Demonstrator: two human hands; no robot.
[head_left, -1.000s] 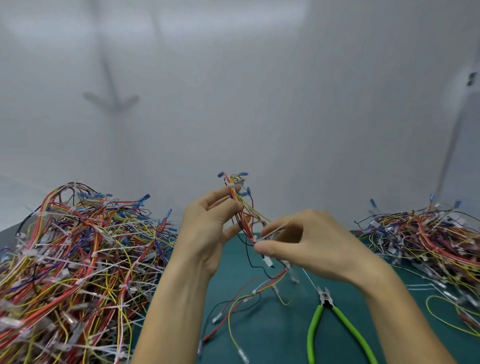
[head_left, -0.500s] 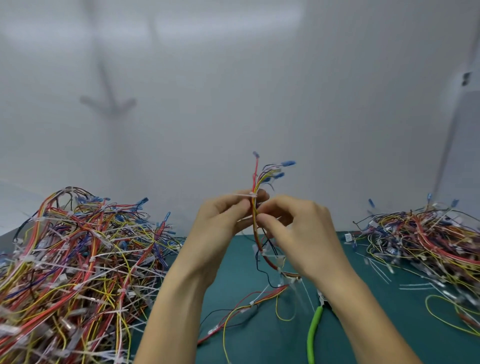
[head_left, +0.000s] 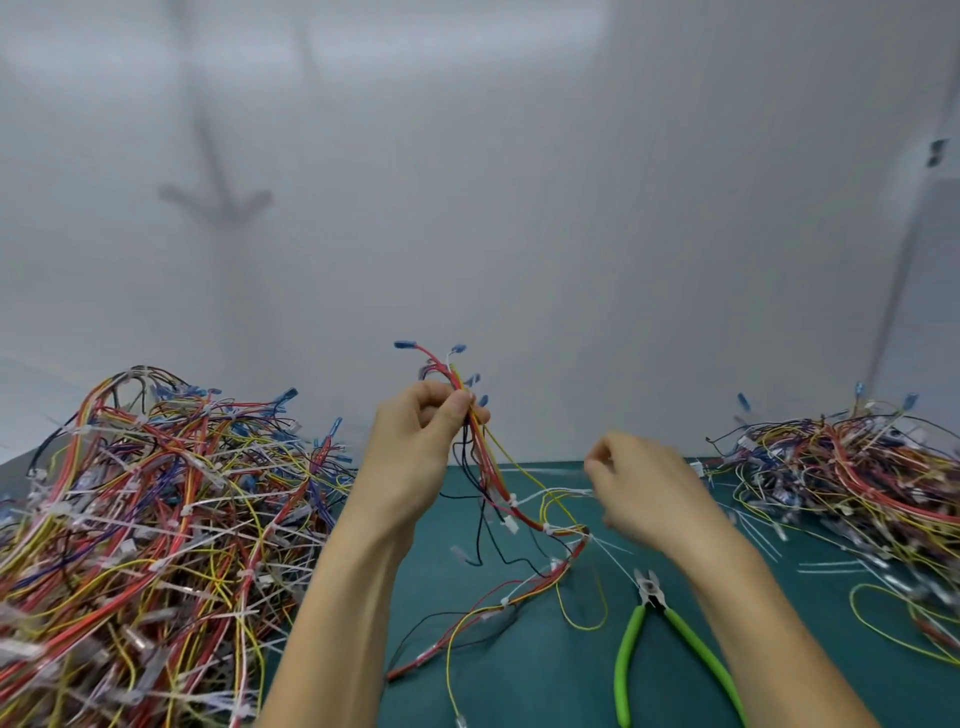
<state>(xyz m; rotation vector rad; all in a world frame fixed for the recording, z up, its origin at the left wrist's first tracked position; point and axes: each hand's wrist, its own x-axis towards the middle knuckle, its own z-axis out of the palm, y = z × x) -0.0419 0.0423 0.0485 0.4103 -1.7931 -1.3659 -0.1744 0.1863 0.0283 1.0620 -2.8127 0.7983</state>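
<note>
On the teal worktop (head_left: 545, 691), a large heap of tied harnesses (head_left: 156, 519) filled the left side and a smaller heap (head_left: 852, 467) lay far off to the right. Between them a single wire harness (head_left: 488, 467) stood raised. Its long axis ran nearly upright from the blue-tipped ends at the top, then slanted down and right, before the loose lower part trailed back across the worktop toward the person.

The left hand (head_left: 421, 441) gripped the harness just below the blue tips, fingers curled round the red and yellow wires. The right hand (head_left: 644, 493) was apart from the bundle, out to its right and lower, blurred. Its fingers were bent and seemed to pinch the free white tail of a cable tie (head_left: 511, 501) that ringed the bundle below the left hand.

That tail lay almost level, crosswise to the bundle. A pull to cinch it would therefore go sideways to the right, with the left hand bracing the wires.

The green-handled cutters (head_left: 631, 654) lay on the worktop just below the right hand, jaws pointing away from the person. The right hand was much the nearer one for trimming the tail.
</note>
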